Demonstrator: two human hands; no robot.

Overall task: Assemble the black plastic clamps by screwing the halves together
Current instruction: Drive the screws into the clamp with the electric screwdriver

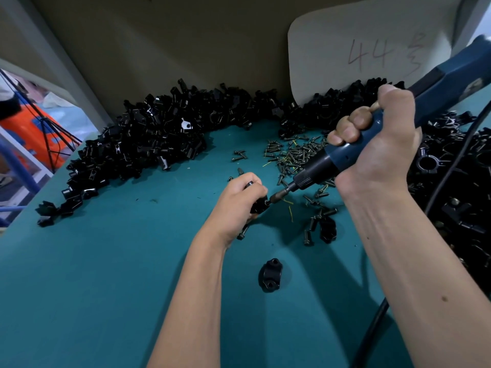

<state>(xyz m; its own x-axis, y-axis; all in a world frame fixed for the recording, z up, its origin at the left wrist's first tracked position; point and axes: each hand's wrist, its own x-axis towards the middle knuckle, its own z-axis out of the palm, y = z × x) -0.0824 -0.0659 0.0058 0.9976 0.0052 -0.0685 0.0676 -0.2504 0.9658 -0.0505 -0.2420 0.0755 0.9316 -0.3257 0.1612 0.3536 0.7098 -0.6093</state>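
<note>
Two bare forearms reach in from the bottom edge over a teal table (106, 288), the nearest things to the lens. At far left, beyond the table's edge, an orange object and blue frame tubes show, blurred. On the table's left and back, a long heap of black clamp halves (138, 144) runs along a beige wall. Toward the middle, the left hand (236, 200) curls its fingers round a black clamp (259, 205), holding it just above the table surface; only part of the clamp shows past the fingers. One dark screw (243, 232) lies just below that hand. Nearer the camera, between the two forearms, a single clamp half (270, 274) rests alone on the table with its two screw holes facing up.

Right of centre, a scatter of loose screws (292, 152) spreads over the table, mixed with a few thin yellow strands. Another clamp half (328, 229) lies among the screws below it. The right hand (377, 144) grips a blue electric screwdriver (345, 158) in a closed fist, the tool slanting down to the left, its bit tip meeting the clamp in the left hand. A black cable (372, 328) runs along the right forearm. Behind, a pale board (345, 49) marked "44" in red leans on the wall. At far right, a second heap of black clamps (457, 187) fills the table's edge.
</note>
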